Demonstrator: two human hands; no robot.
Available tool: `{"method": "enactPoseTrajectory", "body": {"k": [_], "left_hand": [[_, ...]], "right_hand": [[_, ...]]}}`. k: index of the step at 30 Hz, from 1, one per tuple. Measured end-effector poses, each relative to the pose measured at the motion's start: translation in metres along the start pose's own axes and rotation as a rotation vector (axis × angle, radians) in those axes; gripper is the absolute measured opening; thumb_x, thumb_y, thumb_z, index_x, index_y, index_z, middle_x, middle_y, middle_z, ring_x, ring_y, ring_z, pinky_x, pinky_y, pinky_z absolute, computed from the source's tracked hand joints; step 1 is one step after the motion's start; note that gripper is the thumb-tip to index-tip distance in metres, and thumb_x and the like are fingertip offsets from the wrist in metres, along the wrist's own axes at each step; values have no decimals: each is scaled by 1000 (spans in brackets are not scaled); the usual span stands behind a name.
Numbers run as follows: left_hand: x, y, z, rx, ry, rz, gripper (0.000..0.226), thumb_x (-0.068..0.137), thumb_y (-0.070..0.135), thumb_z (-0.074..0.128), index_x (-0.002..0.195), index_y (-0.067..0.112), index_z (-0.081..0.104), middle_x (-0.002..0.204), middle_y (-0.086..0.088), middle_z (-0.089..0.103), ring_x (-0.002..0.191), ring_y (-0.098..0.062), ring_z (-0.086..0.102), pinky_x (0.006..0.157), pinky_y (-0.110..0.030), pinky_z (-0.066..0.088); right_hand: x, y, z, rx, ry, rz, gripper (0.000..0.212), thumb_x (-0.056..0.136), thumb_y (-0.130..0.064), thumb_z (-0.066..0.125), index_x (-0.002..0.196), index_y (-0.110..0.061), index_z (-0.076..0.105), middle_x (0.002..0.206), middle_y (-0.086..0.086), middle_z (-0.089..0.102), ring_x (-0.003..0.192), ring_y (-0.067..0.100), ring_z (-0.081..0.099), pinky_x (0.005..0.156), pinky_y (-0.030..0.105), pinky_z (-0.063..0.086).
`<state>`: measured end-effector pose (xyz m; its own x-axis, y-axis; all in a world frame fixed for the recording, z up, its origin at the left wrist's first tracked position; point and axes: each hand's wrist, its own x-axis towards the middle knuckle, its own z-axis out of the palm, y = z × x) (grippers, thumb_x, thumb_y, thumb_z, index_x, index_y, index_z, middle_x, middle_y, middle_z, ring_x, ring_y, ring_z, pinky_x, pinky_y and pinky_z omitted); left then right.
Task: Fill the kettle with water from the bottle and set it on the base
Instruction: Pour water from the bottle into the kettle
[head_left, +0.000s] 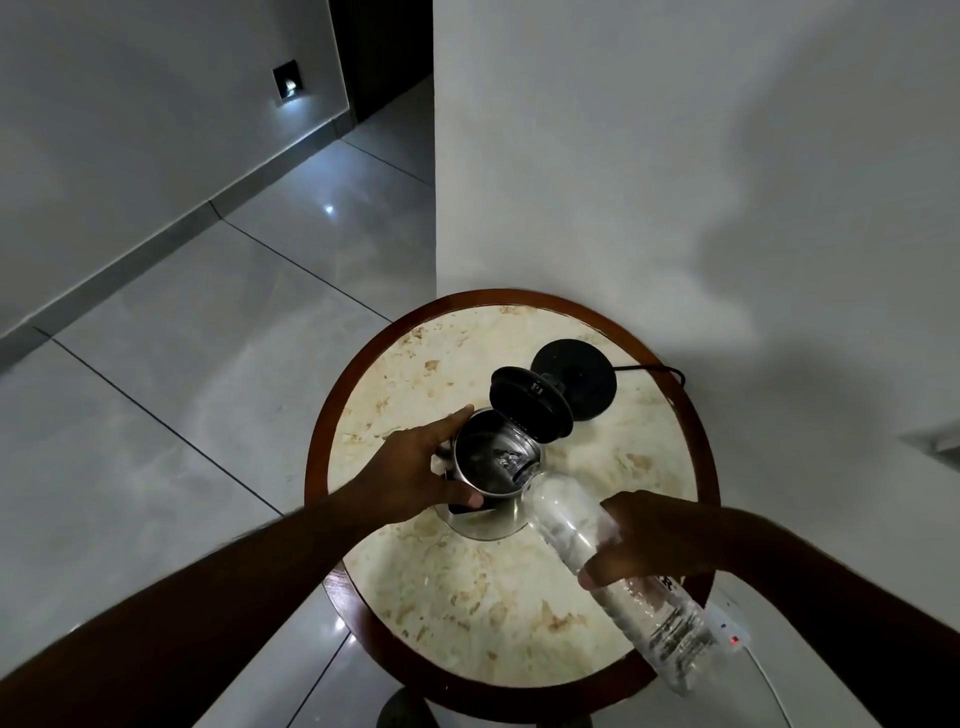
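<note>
A steel kettle (493, 512) stands on the round marble table (467, 587), its black lid (530, 410) flipped open. My left hand (415, 467) grips the kettle's left side by the rim. My right hand (649, 540) holds a clear plastic bottle (623, 577) tilted down, its mouth at the kettle's opening. Water shows inside the kettle. The black round base (582, 382) lies behind the kettle, apart from it, with nothing on it.
The base's black cord (654, 370) runs right along the white wall. A white power strip (730, 626) with a red light lies on the floor at the table's right. Glossy floor tiles spread to the left. The table has a dark wooden rim.
</note>
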<state>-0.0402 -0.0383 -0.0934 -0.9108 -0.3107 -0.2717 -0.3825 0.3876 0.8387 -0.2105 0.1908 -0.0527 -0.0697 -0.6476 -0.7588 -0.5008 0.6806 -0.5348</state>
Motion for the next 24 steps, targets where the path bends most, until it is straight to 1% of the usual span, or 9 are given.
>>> {"method": "enactPoseTrajectory", "body": {"k": [3,7,10,12,14,16,18,20,24], "left_hand": [[1,1,0,-10,0,-12,102,65,21,90,149,24,33,136,0,61,121,-15,57,105,-29,42],[2,-1,1,-15,3,-13,101,66,20,89,149,24,32,134,0,62,120,-14,57,103,-25,42],[2,-2,2,-27,5,-18,101,66,19,89,149,24,33,134,-1,62,121,-15,56,104,-26,41],[2,-3,2,-43,4,-24,100,66,19,89,149,24,33,134,-1,62,123,-15,55,105,-27,41],[2,-4,3,-50,4,-28,100,66,19,89,148,24,34,135,-1,61,123,-14,54,104,-26,40],[2,-5,3,-56,6,-31,100,65,19,89,148,25,34,135,1,61,121,-12,55,102,-23,40],[2,-4,3,-57,6,-33,100,65,19,89,148,26,34,134,1,61,120,-13,56,103,-25,41],[2,-5,3,-45,10,-36,100,66,21,89,149,26,34,134,0,61,117,-13,57,103,-27,43],[2,-5,3,-38,9,-38,100,66,22,89,148,28,34,132,-2,62,113,-13,58,101,-27,43]], "right_hand": [[3,1,-4,-3,3,-8,51,60,-63,71,77,-15,64,65,0,68,59,11,65,64,27,54],[5,6,-5,32,-55,-16,41,63,-61,73,79,-24,67,73,-5,74,63,8,70,63,23,56],[6,8,-4,17,-15,-17,64,58,-68,73,85,-11,63,71,3,69,61,14,65,60,23,52],[6,10,-4,2,-3,12,81,49,-76,73,89,-6,61,70,2,67,60,17,63,59,26,51],[6,10,-3,-2,-12,34,85,47,-78,72,89,-6,62,70,0,68,59,20,64,59,29,54],[6,9,-3,13,-14,28,78,50,-76,73,82,-6,59,64,-2,61,56,17,58,54,25,48],[4,7,-3,21,-11,20,60,56,-69,74,70,-14,58,55,-5,58,50,10,55,49,18,43],[3,4,-4,21,-11,30,46,59,-65,74,64,-22,59,50,-9,59,44,2,54,44,13,41],[2,1,-5,15,-33,36,41,60,-63,73,55,-25,59,47,-10,60,41,2,53,51,19,44]]}}
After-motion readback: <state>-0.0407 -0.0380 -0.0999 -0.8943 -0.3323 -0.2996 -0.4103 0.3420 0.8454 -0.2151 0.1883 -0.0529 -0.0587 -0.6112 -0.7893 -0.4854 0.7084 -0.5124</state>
